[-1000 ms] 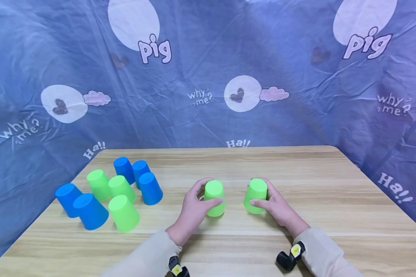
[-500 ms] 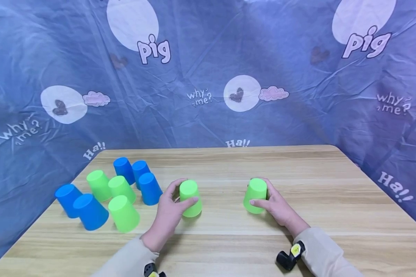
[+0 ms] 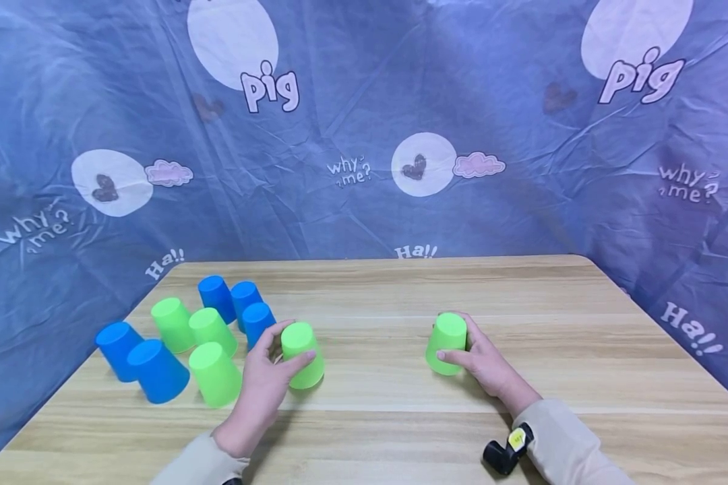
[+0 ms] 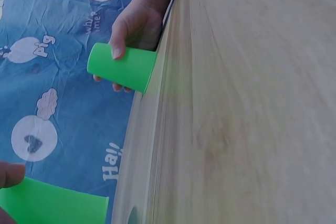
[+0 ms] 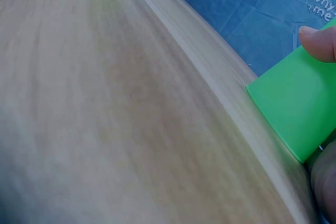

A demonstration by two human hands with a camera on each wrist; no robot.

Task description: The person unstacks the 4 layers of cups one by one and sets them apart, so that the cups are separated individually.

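My left hand (image 3: 263,377) grips a green cup (image 3: 303,357), bottom up, with the thumb across its near side and the fingers behind it. This cup (image 4: 52,203) also shows at the lower left corner of the left wrist view. On the right, my right hand (image 3: 488,360) holds a second upturned green cup (image 3: 447,337) in the same way; in the right wrist view that cup (image 5: 294,98) stands with its rim at the wooden surface. Close to the left hand are an upturned green cup (image 3: 214,377) and a partly hidden blue cup (image 3: 257,323).
Several more upturned cups stand at the left of the wooden table (image 3: 376,438), among them a blue cup (image 3: 158,374), a green cup (image 3: 172,323) and a blue cup (image 3: 216,296) farther back. A printed blue cloth (image 3: 340,101) hangs behind the table.
My left hand has moved left with its green cup, away from the right hand and close to the group of cups. The right hand and its cup have stayed in place.
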